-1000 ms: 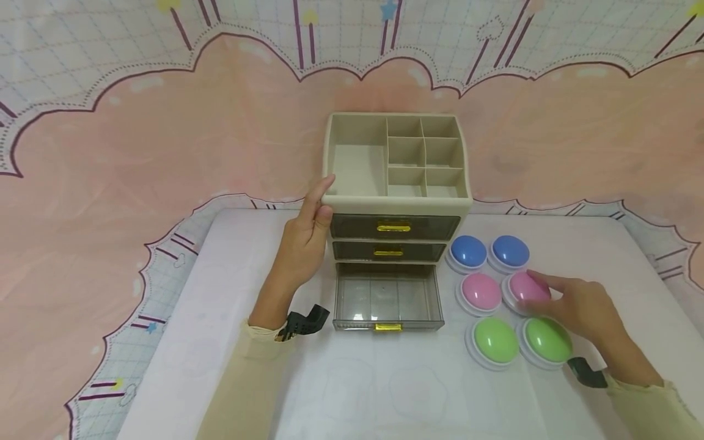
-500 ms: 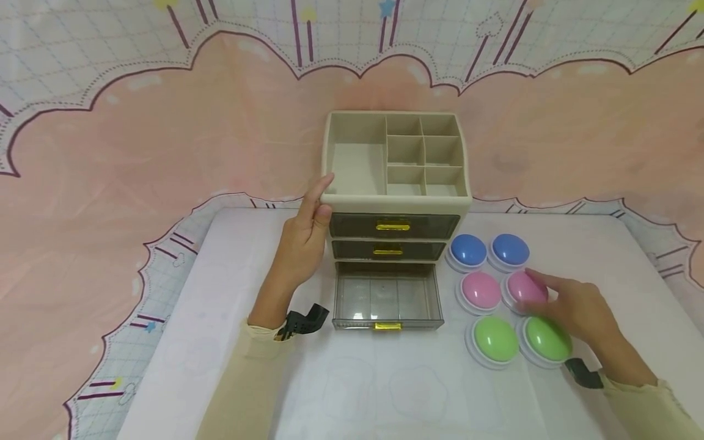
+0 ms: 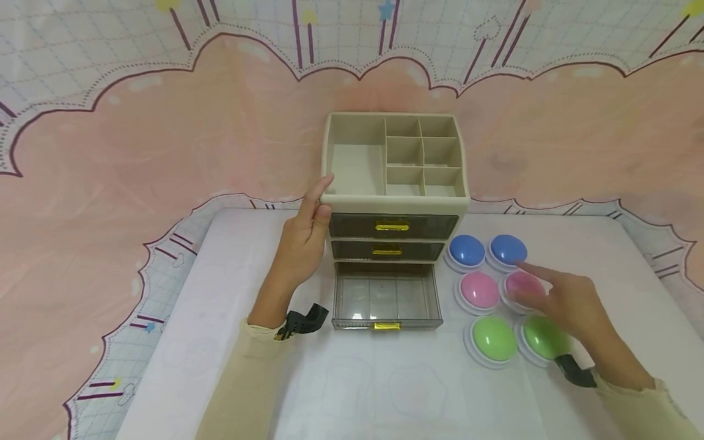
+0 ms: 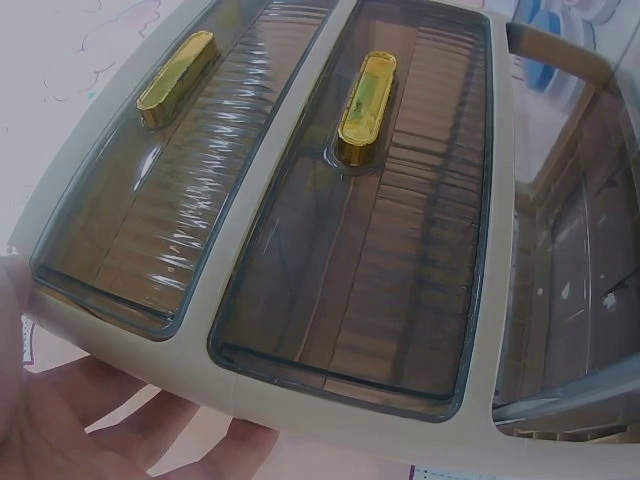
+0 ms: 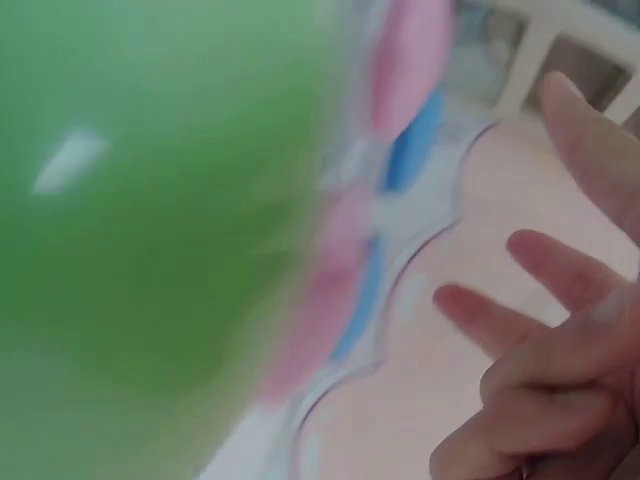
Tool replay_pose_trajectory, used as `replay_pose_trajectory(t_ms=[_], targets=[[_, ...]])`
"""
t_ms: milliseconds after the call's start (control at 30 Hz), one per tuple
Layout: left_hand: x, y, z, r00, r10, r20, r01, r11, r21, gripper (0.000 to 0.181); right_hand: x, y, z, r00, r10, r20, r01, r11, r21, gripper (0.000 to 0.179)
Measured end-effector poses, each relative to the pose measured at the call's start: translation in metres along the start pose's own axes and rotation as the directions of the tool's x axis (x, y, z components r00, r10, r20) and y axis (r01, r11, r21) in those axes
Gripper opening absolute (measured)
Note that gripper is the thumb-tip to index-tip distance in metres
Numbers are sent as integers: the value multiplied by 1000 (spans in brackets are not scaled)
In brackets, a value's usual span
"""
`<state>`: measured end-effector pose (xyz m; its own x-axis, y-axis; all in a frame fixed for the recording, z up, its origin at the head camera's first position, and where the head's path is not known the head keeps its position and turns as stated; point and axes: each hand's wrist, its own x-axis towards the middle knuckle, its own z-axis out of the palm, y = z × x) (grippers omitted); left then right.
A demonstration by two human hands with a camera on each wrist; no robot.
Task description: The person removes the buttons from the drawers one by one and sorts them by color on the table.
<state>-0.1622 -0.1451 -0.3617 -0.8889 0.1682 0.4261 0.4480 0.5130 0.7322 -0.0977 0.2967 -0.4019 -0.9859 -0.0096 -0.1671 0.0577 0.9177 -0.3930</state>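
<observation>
A beige desktop organizer (image 3: 396,205) stands at the table's back, its upper two smoky drawers closed and its bottom drawer (image 3: 387,293) pulled out. My left hand (image 3: 302,241) rests against the organizer's left side, fingers nearly straight, thumb by its front edge. Over the right pink dome button (image 3: 519,282) my right hand (image 3: 569,302) is held with index finger extended. That fingertip is near the right blue dome button (image 3: 508,249); contact is unclear. In the right wrist view the hand (image 5: 560,370) holds nothing, and the right green dome button (image 5: 150,220) looms large and blurred.
Left of these stand another blue button (image 3: 467,250), pink button (image 3: 480,289) and green button (image 3: 494,338). Open compartments (image 3: 405,151) top the organizer. A white cover (image 3: 352,391) lies on the table, with a patterned cloth (image 3: 165,140) behind.
My right hand has shifted slightly left, its index finger moving off the right pink button toward the right blue one. The left hand and organizer stay put.
</observation>
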Motion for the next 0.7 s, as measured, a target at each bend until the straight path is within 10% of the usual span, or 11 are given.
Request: replay_pose_trajectory(t_ms=[233, 467, 700], targets=[[0, 0, 0, 1000, 1, -1, -1, 1000, 0, 59, -13, -64, 14, 973, -210, -91, 220, 968, 121, 52], [0, 1, -1, 1000, -4, 1, 4, 1000, -3, 57, -18, -104, 42, 874, -484, -52, 485, 857, 172, 44], [0, 1, 0, 1000, -6, 2, 6, 1000, -6, 58, -15, -113, 59, 813, -583, -14, 572, 792, 214, 31]])
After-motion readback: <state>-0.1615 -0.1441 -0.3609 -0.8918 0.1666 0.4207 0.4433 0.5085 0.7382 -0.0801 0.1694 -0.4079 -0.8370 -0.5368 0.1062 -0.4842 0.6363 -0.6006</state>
